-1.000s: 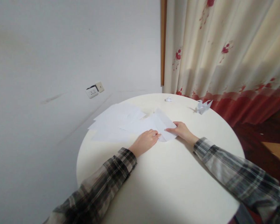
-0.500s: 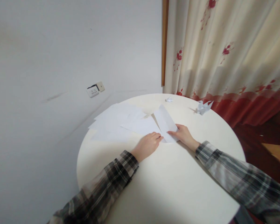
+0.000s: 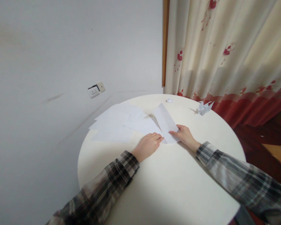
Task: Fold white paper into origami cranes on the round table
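My right hand [image 3: 182, 133] grips the right edge of a white paper strip [image 3: 165, 120], thumb on top and fingers mostly hidden underneath. The strip slants away from me, its far end tilted a little to the left. My left hand [image 3: 150, 144] is closed at the strip's lower left corner, fingertips pinching the paper there. Just left of the strip lies another white sheet of paper [image 3: 142, 124]. A narrow gap separates the two and closes near my left fingertips; whether they are joined there I cannot tell.
Several loose white sheets [image 3: 112, 120] overlap on the left of the round white table [image 3: 178, 181]. A small crumpled paper piece [image 3: 170, 100] and a folded paper crane [image 3: 204, 108] sit near the far edge. Behind are a wall socket [image 3: 93, 92] and a flowered curtain [image 3: 224, 62].
The far end of the strip has shifted slightly up and left. The neighbouring sheet's edge has moved a little, and both hands stay almost in place.
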Action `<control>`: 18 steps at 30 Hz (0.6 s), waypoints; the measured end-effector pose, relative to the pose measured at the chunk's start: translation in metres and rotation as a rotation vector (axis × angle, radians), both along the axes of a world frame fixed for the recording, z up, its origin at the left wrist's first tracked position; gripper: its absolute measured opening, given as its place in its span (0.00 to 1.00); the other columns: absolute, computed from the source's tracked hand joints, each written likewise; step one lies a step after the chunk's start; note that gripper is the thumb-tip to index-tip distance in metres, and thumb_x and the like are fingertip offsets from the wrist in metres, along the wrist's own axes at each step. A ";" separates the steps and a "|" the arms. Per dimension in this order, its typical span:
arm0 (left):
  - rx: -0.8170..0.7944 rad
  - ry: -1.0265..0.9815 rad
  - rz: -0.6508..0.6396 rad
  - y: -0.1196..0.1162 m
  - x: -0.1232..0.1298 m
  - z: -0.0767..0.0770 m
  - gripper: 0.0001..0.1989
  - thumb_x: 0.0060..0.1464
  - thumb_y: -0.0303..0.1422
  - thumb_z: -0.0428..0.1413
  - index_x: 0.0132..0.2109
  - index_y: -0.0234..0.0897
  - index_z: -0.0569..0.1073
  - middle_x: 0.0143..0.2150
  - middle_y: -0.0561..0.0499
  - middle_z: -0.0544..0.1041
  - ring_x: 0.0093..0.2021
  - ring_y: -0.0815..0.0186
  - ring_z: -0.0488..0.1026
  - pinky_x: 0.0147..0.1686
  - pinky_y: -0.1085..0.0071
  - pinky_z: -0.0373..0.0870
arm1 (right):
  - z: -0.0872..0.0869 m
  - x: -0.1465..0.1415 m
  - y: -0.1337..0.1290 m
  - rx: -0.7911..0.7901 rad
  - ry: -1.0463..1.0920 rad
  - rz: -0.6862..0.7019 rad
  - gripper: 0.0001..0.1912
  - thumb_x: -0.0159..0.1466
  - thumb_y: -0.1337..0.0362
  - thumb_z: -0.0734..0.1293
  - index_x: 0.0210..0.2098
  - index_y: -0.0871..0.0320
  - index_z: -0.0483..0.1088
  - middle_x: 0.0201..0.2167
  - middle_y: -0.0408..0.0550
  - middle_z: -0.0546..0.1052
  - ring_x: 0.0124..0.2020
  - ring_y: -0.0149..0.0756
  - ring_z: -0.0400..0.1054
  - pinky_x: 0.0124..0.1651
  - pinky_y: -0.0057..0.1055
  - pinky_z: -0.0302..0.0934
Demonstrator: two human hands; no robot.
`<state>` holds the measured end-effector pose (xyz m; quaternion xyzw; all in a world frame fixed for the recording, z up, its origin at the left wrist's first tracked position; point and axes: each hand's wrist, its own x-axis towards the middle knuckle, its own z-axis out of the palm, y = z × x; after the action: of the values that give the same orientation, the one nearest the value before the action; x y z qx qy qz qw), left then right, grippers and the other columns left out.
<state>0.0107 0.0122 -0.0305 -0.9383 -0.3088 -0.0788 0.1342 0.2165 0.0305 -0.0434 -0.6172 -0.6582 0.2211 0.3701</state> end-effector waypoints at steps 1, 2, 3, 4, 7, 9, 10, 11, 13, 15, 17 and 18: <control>-0.003 0.002 0.001 0.000 0.000 0.000 0.14 0.55 0.23 0.48 0.48 0.36 0.67 0.43 0.47 0.73 0.44 0.63 0.68 0.41 0.67 0.66 | -0.001 0.000 0.000 -0.002 0.007 0.002 0.16 0.50 0.55 0.65 0.27 0.63 0.71 0.22 0.45 0.71 0.22 0.30 0.59 0.24 0.25 0.50; -0.006 0.003 0.001 0.000 0.000 0.000 0.14 0.55 0.23 0.48 0.49 0.36 0.67 0.43 0.48 0.73 0.44 0.63 0.68 0.41 0.67 0.66 | -0.001 0.000 0.000 -0.005 0.011 0.001 0.16 0.50 0.54 0.64 0.27 0.63 0.71 0.22 0.45 0.71 0.22 0.30 0.59 0.23 0.25 0.50; -0.008 0.001 0.002 0.000 -0.001 0.000 0.14 0.55 0.23 0.48 0.49 0.36 0.67 0.43 0.48 0.73 0.44 0.63 0.69 0.41 0.67 0.66 | -0.002 0.000 0.000 -0.006 0.015 0.000 0.16 0.51 0.54 0.64 0.28 0.63 0.71 0.22 0.45 0.71 0.22 0.30 0.59 0.23 0.25 0.50; -0.011 -0.006 0.003 0.000 -0.001 0.001 0.14 0.55 0.23 0.48 0.49 0.36 0.67 0.43 0.48 0.73 0.44 0.63 0.69 0.41 0.67 0.66 | -0.002 0.000 0.000 -0.004 0.020 -0.003 0.16 0.51 0.54 0.64 0.28 0.63 0.71 0.22 0.45 0.71 0.22 0.30 0.59 0.23 0.25 0.50; -0.032 -0.069 -0.001 -0.001 -0.001 0.002 0.15 0.55 0.23 0.48 0.49 0.35 0.67 0.45 0.48 0.73 0.45 0.64 0.68 0.44 0.67 0.66 | -0.002 -0.001 -0.001 0.024 0.023 -0.025 0.17 0.51 0.53 0.64 0.29 0.63 0.71 0.23 0.46 0.72 0.23 0.31 0.60 0.25 0.25 0.51; -0.047 -0.145 0.008 -0.003 -0.001 0.003 0.14 0.55 0.25 0.47 0.49 0.35 0.67 0.46 0.48 0.73 0.46 0.64 0.68 0.46 0.67 0.66 | 0.000 -0.002 -0.003 0.042 0.004 -0.055 0.18 0.51 0.52 0.65 0.30 0.63 0.70 0.25 0.47 0.73 0.24 0.32 0.61 0.26 0.26 0.51; -0.052 -0.181 0.018 -0.004 0.000 0.003 0.13 0.56 0.26 0.47 0.48 0.35 0.68 0.46 0.48 0.73 0.46 0.65 0.68 0.47 0.67 0.65 | 0.000 -0.002 -0.004 0.044 -0.009 -0.064 0.18 0.51 0.52 0.65 0.31 0.63 0.70 0.26 0.48 0.73 0.25 0.33 0.61 0.26 0.26 0.52; -0.053 -0.208 0.029 -0.005 0.001 0.002 0.13 0.56 0.26 0.47 0.48 0.35 0.68 0.46 0.47 0.73 0.46 0.65 0.69 0.48 0.67 0.65 | 0.000 -0.002 -0.005 0.041 -0.021 -0.065 0.19 0.51 0.52 0.65 0.32 0.63 0.70 0.27 0.48 0.73 0.26 0.33 0.62 0.27 0.26 0.52; -0.044 -0.229 0.042 -0.006 0.002 0.000 0.12 0.56 0.27 0.47 0.48 0.34 0.68 0.46 0.47 0.73 0.47 0.64 0.69 0.48 0.67 0.65 | 0.001 -0.002 -0.007 0.035 -0.041 -0.052 0.19 0.51 0.53 0.66 0.33 0.63 0.70 0.28 0.50 0.74 0.27 0.34 0.63 0.28 0.27 0.53; -0.027 -0.212 0.045 -0.007 0.004 -0.002 0.12 0.56 0.27 0.47 0.47 0.34 0.67 0.46 0.46 0.73 0.47 0.64 0.69 0.49 0.66 0.66 | 0.000 -0.002 -0.007 0.033 -0.066 -0.041 0.18 0.52 0.54 0.65 0.34 0.63 0.70 0.29 0.50 0.75 0.28 0.35 0.64 0.29 0.27 0.53; -0.011 -0.185 0.042 -0.006 0.004 -0.003 0.12 0.56 0.27 0.47 0.47 0.33 0.67 0.45 0.45 0.73 0.48 0.63 0.69 0.48 0.66 0.66 | -0.001 -0.002 -0.007 0.032 -0.085 -0.043 0.17 0.53 0.55 0.65 0.34 0.63 0.70 0.29 0.50 0.75 0.28 0.35 0.64 0.29 0.27 0.53; -0.009 -0.172 0.035 -0.005 0.004 -0.003 0.12 0.56 0.27 0.47 0.47 0.33 0.67 0.45 0.45 0.73 0.47 0.63 0.69 0.48 0.66 0.66 | -0.001 -0.002 -0.006 0.029 -0.089 -0.043 0.16 0.53 0.55 0.65 0.33 0.63 0.70 0.29 0.50 0.75 0.28 0.34 0.64 0.29 0.27 0.53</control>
<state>0.0142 0.0072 -0.0338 -0.9230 -0.3361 -0.1553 0.1045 0.2144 0.0241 -0.0446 -0.6349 -0.6638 0.1757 0.3540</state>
